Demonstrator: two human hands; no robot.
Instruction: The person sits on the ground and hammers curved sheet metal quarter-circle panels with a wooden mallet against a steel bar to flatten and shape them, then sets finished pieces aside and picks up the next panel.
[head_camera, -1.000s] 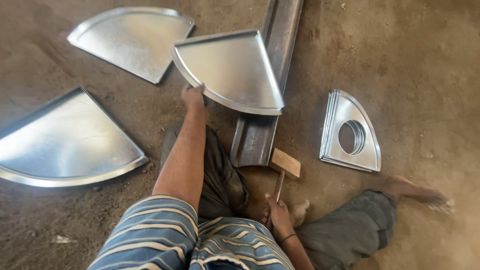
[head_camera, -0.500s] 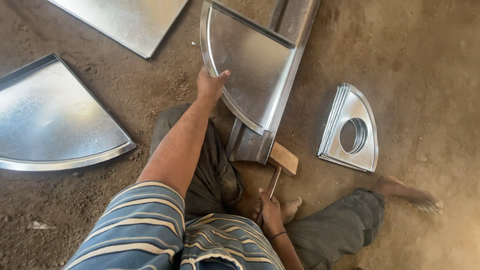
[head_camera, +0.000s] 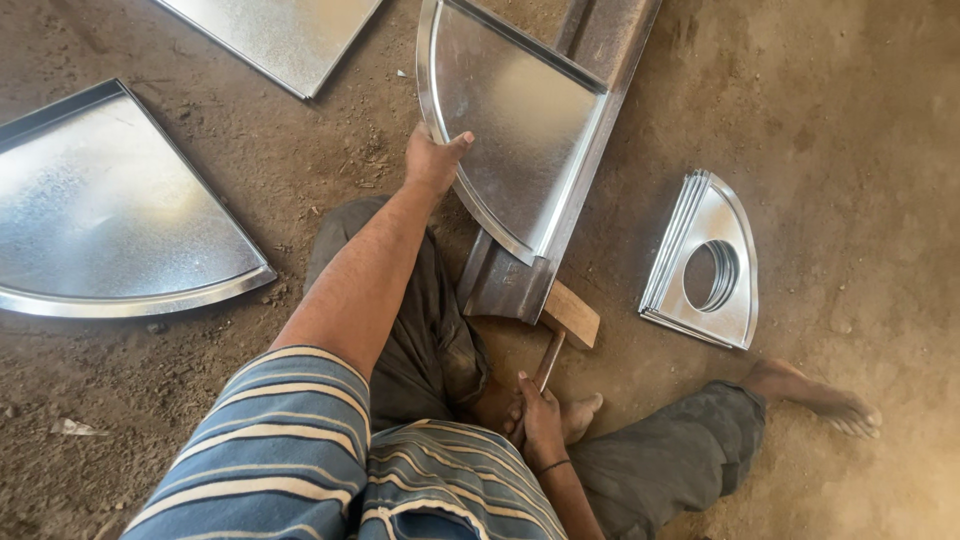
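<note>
Dusty earth floor (head_camera: 860, 120) surrounds a seated worker whose left hand (head_camera: 435, 160) clenches the curved rim of a shiny quarter-round sheet-metal tray (head_camera: 520, 130), laid over a dark steel beam (head_camera: 600, 40). His right hand (head_camera: 540, 420) grasps a wooden mallet (head_camera: 568, 315) by its handle. Two similar trays (head_camera: 110, 210) are cut off at the frame's edge.

There is only one view, from a camera on the person's head. It looks steeply down, almost straight, at the dirt floor (head_camera: 860, 120) in front of the seated body. It is near: the striped shirt (head_camera: 300, 450) fills the bottom edge of the frame.
</note>
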